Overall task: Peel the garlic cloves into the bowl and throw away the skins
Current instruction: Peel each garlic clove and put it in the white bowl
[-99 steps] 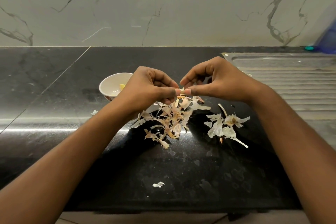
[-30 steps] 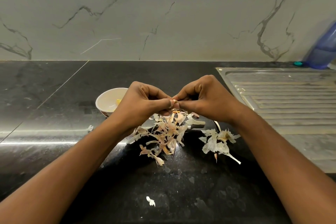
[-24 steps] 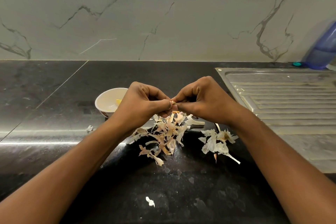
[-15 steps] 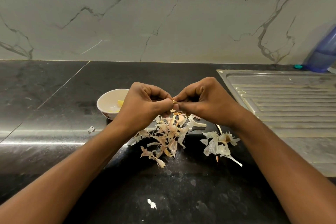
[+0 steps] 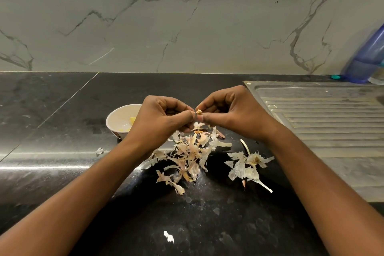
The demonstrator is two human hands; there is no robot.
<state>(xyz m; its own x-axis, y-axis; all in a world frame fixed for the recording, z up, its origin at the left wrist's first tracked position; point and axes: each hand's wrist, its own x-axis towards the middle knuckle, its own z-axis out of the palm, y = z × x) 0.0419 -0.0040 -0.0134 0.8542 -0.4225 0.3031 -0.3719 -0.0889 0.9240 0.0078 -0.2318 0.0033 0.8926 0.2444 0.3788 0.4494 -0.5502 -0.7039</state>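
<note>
**Peeling stage, head view.** The left hand [image 5: 164, 118] and the right hand [image 5: 234, 114] meet above the dark surface [image 5: 62, 122]. Each has its fingers curled, with thumb and forefinger pinching opposite sides of one small garlic clove [image 5: 199, 112]. Only the clove's pale tip shows between the fingertips. This two-sided pinch probably lets one hand steady the clove while the other lifts the skin, though which hand does which cannot be told.

The clove is held directly over the main heap of skins [image 5: 188, 156], presumably so that loosened flakes fall onto one pile rather than scatter, which would ease later clearing. A whiter cluster of husk [image 5: 247, 165] lies apart from the heap, beside the right forearm. A stray flake [image 5: 168, 236] lies nearer the viewer.

The bowl [image 5: 118, 119] stands just beyond the left hand, partly hidden by it and within easy reach for dropping finished cloves. One yellowish peeled clove [image 5: 132, 120] is visible inside. A ribbed steel drainboard [image 5: 324, 118] adjoins the surface on the right. No bin is in view, and the skins are not yet discarded.
</note>
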